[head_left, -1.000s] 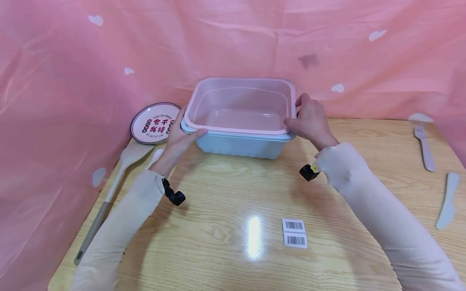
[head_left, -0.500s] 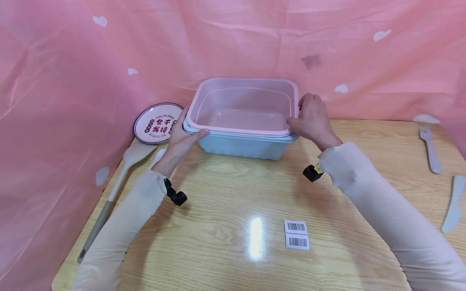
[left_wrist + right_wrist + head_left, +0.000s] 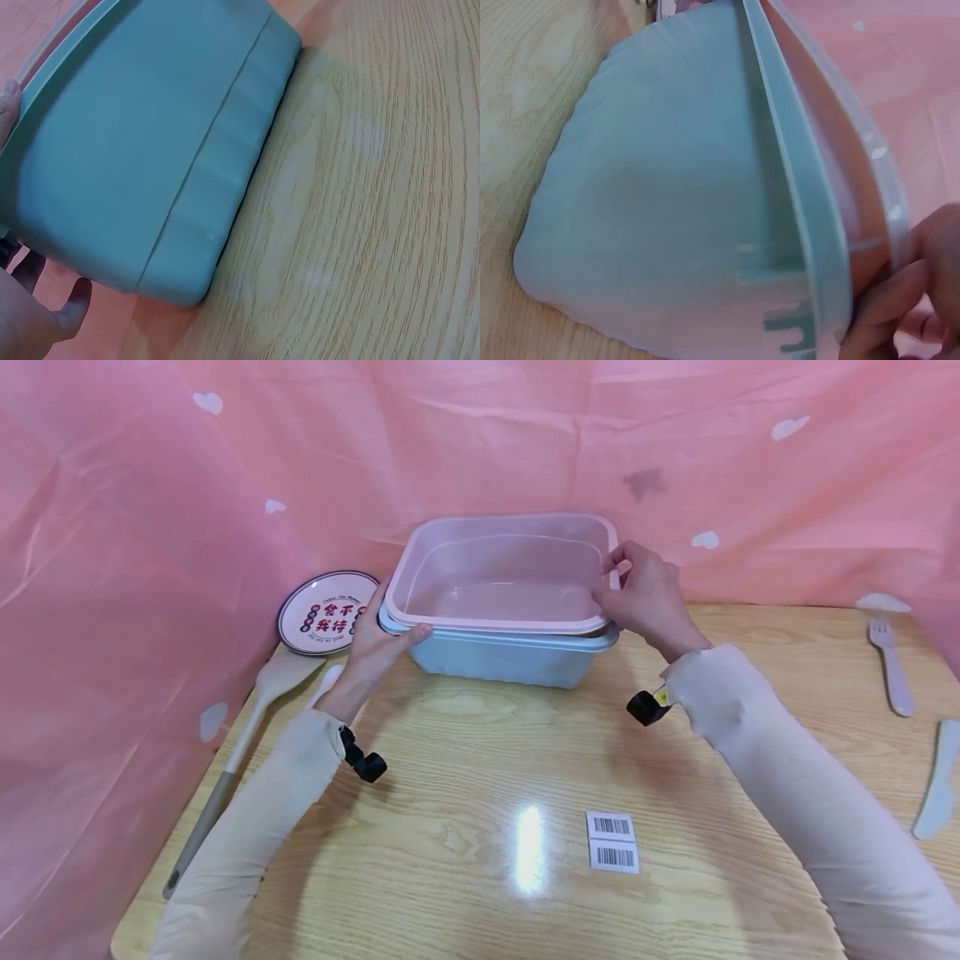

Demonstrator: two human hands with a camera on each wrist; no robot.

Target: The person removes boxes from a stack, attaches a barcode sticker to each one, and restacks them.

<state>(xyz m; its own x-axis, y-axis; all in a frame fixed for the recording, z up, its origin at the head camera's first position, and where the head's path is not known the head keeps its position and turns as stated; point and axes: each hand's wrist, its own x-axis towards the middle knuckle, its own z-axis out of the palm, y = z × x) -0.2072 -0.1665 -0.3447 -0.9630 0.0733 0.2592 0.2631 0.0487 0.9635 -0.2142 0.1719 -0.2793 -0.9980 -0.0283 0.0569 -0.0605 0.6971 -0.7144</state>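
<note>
A pink rectangular basin (image 3: 502, 564) sits nested in a light blue basin (image 3: 495, 660) at the back of the wooden table. My left hand (image 3: 369, 647) grips the left side of the blue basin, thumb over the front corner of the rims. On the opposite side, my right hand (image 3: 648, 593) pinches the pink basin's right rim between thumb and fingers. That end of the pink basin is raised: the right wrist view has a gap between its rim (image 3: 877, 154) and the blue rim (image 3: 799, 172). Most left fingers are hidden behind the basins in the head view.
To the left lie a white plate (image 3: 327, 612) with red lettering, a long grey-handled spatula (image 3: 246, 735) and a white utensil (image 3: 327, 683). A fork (image 3: 892, 668) and a pale knife (image 3: 937, 781) are at far right. Barcode labels (image 3: 612, 842) lie in front; pink cloth (image 3: 510, 435) hangs behind.
The right hand has risen slightly with the pink basin's right rim, opening a gap above the blue rim. The left hand keeps its grip. The head view has shifted slightly.
</note>
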